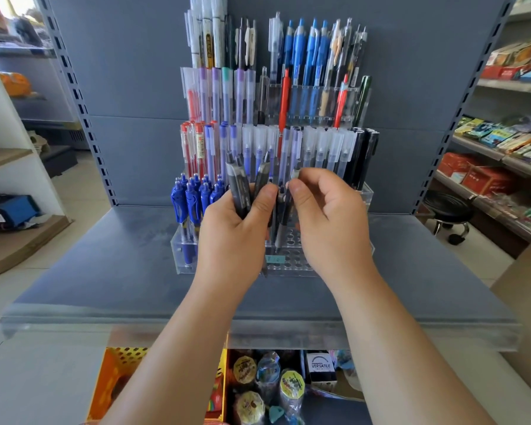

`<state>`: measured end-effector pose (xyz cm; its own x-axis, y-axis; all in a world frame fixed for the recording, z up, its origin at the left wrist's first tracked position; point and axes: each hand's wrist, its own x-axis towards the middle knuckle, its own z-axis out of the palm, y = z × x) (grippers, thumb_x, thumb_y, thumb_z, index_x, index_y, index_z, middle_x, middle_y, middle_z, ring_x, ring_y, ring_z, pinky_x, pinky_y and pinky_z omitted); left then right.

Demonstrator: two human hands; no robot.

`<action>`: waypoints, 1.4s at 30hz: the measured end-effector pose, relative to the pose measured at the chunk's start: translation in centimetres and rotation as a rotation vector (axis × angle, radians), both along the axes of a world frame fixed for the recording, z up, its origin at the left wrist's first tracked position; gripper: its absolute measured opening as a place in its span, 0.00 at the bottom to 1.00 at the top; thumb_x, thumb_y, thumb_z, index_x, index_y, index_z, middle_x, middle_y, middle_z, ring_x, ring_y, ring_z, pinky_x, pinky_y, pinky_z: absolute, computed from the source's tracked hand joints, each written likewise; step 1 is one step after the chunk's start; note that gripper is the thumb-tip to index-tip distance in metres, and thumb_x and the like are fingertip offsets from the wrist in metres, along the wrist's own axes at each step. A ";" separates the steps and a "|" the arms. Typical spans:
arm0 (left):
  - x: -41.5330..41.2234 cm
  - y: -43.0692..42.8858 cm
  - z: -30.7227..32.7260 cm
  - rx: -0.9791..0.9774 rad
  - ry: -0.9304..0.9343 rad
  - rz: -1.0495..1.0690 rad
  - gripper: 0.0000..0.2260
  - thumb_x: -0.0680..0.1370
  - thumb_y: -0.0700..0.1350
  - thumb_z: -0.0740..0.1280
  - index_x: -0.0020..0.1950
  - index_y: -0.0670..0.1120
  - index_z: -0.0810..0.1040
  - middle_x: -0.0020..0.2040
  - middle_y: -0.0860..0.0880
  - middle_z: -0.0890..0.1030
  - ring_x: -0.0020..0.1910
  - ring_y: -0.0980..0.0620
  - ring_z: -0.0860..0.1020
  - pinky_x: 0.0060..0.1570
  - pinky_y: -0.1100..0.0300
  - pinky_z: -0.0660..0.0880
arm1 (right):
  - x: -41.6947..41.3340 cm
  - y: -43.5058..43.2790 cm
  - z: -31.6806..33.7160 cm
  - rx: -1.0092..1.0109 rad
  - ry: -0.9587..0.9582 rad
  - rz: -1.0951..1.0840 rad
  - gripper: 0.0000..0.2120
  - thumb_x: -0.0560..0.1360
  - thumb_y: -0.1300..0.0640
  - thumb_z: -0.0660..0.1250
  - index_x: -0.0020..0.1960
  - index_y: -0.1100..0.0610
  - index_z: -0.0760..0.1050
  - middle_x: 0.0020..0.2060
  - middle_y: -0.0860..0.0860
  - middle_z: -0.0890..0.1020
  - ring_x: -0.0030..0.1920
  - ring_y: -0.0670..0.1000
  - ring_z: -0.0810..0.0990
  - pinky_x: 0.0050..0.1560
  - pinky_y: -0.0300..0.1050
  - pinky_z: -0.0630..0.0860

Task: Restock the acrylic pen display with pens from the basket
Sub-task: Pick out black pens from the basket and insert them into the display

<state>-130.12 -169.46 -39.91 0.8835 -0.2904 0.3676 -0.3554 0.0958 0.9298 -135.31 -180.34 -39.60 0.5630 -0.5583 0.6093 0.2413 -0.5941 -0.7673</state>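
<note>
A tiered clear acrylic pen display [288, 265] stands on a grey-blue shelf, its upper rows full of red, blue, purple, clear and black pens. Blue click pens [190, 200] fill the left of the lowest row; round holes to the right stand bare. My left hand [233, 234] grips a bunch of grey-black pens [239, 185] upright in front of the display. My right hand [328, 219] pinches one grey-black pen [284, 210] between thumb and fingers, its tip down over the front holes. An orange perforated basket [117, 372] shows below the shelf, partly hidden by my left forearm.
The grey-blue shelf [105, 271] has a clear front lip. Beneath it sit wrapped toys and a small box marked VERSATILE [321, 368]. Store shelving with packaged goods runs along the right, a black stool [448, 213] stands on the floor there, and wooden shelves are at the left.
</note>
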 end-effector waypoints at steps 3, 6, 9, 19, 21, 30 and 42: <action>-0.2 -0.1 -0.2 -0.039 -0.009 -0.044 0.25 0.76 0.60 0.64 0.48 0.37 0.80 0.28 0.50 0.72 0.28 0.52 0.69 0.29 0.56 0.67 | 0.0 0.0 0.1 -0.025 -0.027 -0.023 0.08 0.81 0.54 0.66 0.58 0.54 0.80 0.42 0.39 0.81 0.44 0.38 0.79 0.45 0.30 0.73; -0.5 0.0 0.0 -0.080 0.017 -0.070 0.21 0.78 0.60 0.62 0.49 0.43 0.82 0.27 0.52 0.72 0.28 0.52 0.70 0.30 0.55 0.68 | 0.0 -0.1 0.2 -0.035 -0.081 -0.034 0.07 0.81 0.54 0.66 0.56 0.54 0.80 0.41 0.40 0.81 0.42 0.40 0.79 0.44 0.38 0.76; -0.6 0.0 0.1 -0.094 0.038 -0.115 0.13 0.82 0.52 0.62 0.45 0.53 0.85 0.30 0.45 0.69 0.30 0.48 0.66 0.31 0.54 0.64 | 0.4 0.0 -0.6 -0.056 -0.083 -0.044 0.07 0.80 0.55 0.66 0.56 0.55 0.80 0.41 0.40 0.80 0.41 0.40 0.79 0.43 0.35 0.74; -0.2 0.0 -0.1 -0.022 0.024 -0.081 0.17 0.82 0.49 0.63 0.38 0.41 0.78 0.32 0.44 0.78 0.33 0.47 0.74 0.36 0.48 0.75 | 1.4 -0.4 -2.5 -0.102 0.068 -0.107 0.04 0.78 0.55 0.68 0.45 0.52 0.80 0.38 0.46 0.81 0.41 0.47 0.79 0.42 0.46 0.76; -0.1 0.0 -0.2 -0.015 0.021 -0.060 0.16 0.82 0.48 0.63 0.38 0.41 0.79 0.36 0.44 0.82 0.36 0.54 0.77 0.36 0.63 0.75 | 1.4 -0.2 -2.8 -0.056 0.097 -0.097 0.01 0.77 0.55 0.70 0.48 0.51 0.79 0.39 0.44 0.81 0.40 0.46 0.80 0.43 0.50 0.79; -1.1 1.0 0.8 -0.014 0.010 -0.083 0.06 0.78 0.48 0.70 0.46 0.52 0.86 0.40 0.50 0.85 0.38 0.59 0.81 0.39 0.66 0.78 | 0.4 0.1 -2.2 -0.038 -0.036 -0.113 0.03 0.75 0.53 0.70 0.44 0.51 0.78 0.36 0.44 0.80 0.38 0.44 0.78 0.40 0.43 0.77; -2.9 -0.4 0.8 -0.013 -0.059 -0.088 0.03 0.75 0.52 0.74 0.47 0.56 0.86 0.39 0.45 0.86 0.43 0.40 0.84 0.43 0.42 0.81 | -2.2 -0.7 0.2 0.099 -0.189 0.228 0.05 0.77 0.61 0.69 0.47 0.53 0.82 0.39 0.50 0.85 0.42 0.52 0.84 0.45 0.49 0.83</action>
